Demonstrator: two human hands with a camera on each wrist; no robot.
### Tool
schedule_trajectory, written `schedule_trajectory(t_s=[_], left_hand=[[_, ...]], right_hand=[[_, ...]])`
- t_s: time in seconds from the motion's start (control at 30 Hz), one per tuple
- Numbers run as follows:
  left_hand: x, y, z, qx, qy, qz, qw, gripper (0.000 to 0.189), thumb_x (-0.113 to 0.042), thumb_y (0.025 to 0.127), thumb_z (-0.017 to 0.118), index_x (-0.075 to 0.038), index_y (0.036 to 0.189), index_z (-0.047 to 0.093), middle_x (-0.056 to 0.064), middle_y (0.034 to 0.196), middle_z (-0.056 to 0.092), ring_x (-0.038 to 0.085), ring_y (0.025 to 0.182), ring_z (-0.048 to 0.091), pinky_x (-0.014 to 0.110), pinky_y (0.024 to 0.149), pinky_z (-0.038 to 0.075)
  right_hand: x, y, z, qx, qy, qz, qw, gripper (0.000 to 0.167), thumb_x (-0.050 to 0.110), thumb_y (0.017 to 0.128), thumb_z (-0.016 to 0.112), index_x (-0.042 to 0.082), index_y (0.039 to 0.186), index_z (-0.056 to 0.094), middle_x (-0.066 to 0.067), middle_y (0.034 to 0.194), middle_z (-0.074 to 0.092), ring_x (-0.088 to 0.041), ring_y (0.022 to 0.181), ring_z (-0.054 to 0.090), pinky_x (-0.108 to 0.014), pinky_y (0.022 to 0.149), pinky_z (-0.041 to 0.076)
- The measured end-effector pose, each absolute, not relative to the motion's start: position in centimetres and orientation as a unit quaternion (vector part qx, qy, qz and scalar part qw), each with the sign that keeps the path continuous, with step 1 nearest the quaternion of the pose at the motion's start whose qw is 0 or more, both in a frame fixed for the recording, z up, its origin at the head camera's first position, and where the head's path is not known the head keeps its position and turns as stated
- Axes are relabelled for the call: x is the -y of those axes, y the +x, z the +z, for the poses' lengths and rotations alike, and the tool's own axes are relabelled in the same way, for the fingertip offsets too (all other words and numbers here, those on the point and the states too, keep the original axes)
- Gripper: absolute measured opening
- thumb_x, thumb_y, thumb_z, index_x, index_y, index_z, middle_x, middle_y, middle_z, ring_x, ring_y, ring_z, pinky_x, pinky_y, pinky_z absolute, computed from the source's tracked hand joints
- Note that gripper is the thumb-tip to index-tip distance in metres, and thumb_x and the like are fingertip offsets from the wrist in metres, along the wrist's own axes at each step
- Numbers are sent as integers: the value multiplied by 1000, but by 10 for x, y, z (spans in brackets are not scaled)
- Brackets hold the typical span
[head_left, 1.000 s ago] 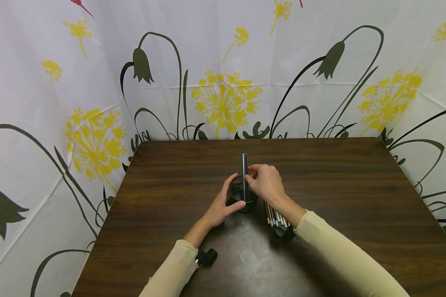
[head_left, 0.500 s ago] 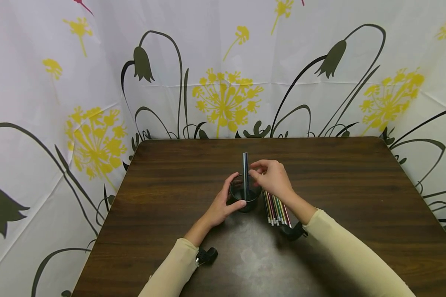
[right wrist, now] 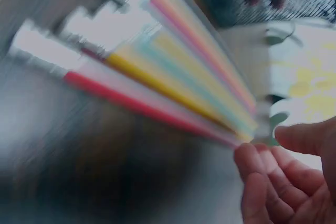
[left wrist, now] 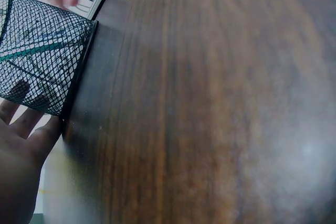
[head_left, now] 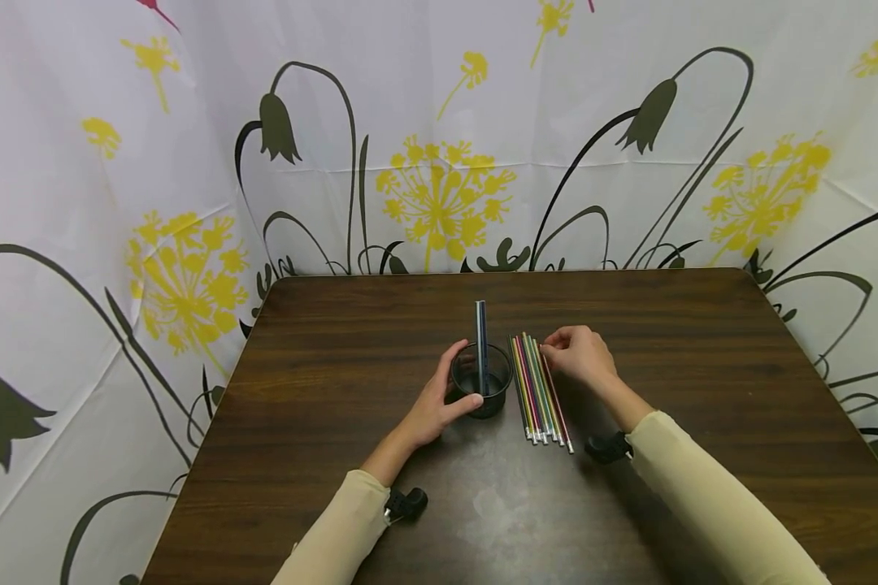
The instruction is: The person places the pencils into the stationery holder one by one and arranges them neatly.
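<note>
In the head view, my left hand (head_left: 430, 409) grips a black mesh pencil cup (head_left: 493, 405), thumb in front and fingers round its left side. Upright in the cup stand a few pencils (head_left: 481, 329) pressed close together. The left wrist view shows the cup's mesh wall (left wrist: 47, 45) with a teal pencil visible through it. My right hand (head_left: 584, 356) is at the far end of a row of pencils (head_left: 536, 390) lying to the right of the cup. In the blurred right wrist view, its thumb and fingers are apart, with fingertips (right wrist: 247, 156) by the red pencil (right wrist: 121, 98).
The brown wood-grain table (head_left: 336, 341) carries the cup and the pencils. Behind it hangs a white curtain (head_left: 424, 81) with yellow and dark green flowers. A black camera (head_left: 407, 504) sits on the left wrist, another (head_left: 607, 448) on the right.
My right hand has left the pencils in the cup and moved right to the far end of the pencil row, which is uncovered now. The left hand and cup have stayed put.
</note>
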State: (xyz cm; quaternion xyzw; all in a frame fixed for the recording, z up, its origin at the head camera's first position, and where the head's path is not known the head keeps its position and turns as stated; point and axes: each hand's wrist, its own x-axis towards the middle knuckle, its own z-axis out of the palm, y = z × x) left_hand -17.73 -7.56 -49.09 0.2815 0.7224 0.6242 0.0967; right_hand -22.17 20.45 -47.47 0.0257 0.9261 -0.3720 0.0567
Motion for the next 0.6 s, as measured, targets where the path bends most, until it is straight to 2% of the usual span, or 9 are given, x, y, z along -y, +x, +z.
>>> schedule_trajectory(t_s=[0.2, 0.43, 0.6], left_hand=[[77, -176, -492, -726, 280, 621, 98, 81, -7, 91, 64, -8, 155, 15, 30, 144, 38, 52, 131, 36, 66, 104, 29], [76, -176, -493, -723, 279, 624, 97, 79, -8, 91, 64, -7, 155, 16, 30, 144, 39, 51, 132, 35, 65, 105, 28], [76, -186, -517, -726, 281, 622, 83, 82, -10, 91, 66, -13, 156, 16, 24, 146, 40, 45, 133, 37, 63, 106, 30]], right_hand=[[-222, -224, -497, -926, 18, -356, 126, 23, 31, 89, 73, 9, 93, 71, -1, 68, 67, -15, 57, 62, -32, 53, 49], [-228, -226, -502, -918, -4, -370, 146, 19, 26, 85, 76, 9, 90, 71, 0, 71, 68, -15, 58, 64, -32, 52, 52], [-226, -225, -494, -937, -14, -309, 161, 17, 27, 84, 76, 12, 86, 69, 1, 63, 66, -16, 54, 63, -32, 51, 49]])
